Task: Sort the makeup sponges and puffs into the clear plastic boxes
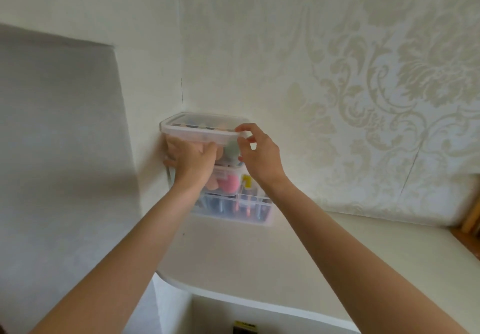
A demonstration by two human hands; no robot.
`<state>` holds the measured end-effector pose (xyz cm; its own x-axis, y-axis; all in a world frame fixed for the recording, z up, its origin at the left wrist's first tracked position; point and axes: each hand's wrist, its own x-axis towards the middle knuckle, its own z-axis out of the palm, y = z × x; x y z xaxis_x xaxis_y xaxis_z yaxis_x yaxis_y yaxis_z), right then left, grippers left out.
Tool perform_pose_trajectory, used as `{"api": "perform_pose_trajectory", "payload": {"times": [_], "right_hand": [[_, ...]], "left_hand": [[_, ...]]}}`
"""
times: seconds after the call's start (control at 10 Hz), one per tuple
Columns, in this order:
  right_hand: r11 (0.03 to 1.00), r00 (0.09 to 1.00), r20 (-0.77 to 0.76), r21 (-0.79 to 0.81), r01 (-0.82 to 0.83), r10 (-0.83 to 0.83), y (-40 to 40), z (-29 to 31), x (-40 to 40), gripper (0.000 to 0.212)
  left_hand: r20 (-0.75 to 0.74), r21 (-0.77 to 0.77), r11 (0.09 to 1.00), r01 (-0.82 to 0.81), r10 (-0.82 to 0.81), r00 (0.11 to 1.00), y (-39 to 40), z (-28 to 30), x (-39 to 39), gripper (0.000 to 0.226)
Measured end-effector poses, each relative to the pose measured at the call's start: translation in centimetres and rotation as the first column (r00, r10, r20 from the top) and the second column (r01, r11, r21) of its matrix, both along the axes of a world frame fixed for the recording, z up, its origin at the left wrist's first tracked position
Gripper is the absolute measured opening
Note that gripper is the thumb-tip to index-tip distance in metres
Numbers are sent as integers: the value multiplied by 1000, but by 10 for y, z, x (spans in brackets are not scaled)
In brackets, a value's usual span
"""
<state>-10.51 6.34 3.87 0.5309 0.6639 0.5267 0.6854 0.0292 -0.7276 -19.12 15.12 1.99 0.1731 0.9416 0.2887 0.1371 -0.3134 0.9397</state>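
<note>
A stack of clear plastic boxes stands in the corner at the back of the white shelf (233, 250). The top box (197, 132) has its lid on and holds sponges, one of them pale green (232, 149). My left hand (188, 158) grips the front left of this box just under the lid. My right hand (255, 149) pinches the lid's right front corner. Beneath it a second clear box (228, 181) holds pink sponges. The lowest one is a clear divided organizer (249, 209) with upright tubes.
Patterned wallpaper (376, 100) rises behind the stack and a plain wall (65, 152) closes the left side. A wooden edge (471, 219) shows at the far right. Below the shelf's front edge is a dark opening (244, 327).
</note>
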Motion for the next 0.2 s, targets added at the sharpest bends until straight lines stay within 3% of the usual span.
{"api": "perform_pose_trajectory", "payload": {"times": [0.1, 0.2], "right_hand": [[996, 999, -13, 83, 45, -44, -30, 19, 11, 33], [925, 986, -155, 381, -3, 67, -97, 54, 14, 24]], "left_hand": [[59, 57, 995, 77, -81, 995, -21, 10, -25, 80], [185, 224, 960, 170, -213, 959, -78, 30, -63, 73]]}}
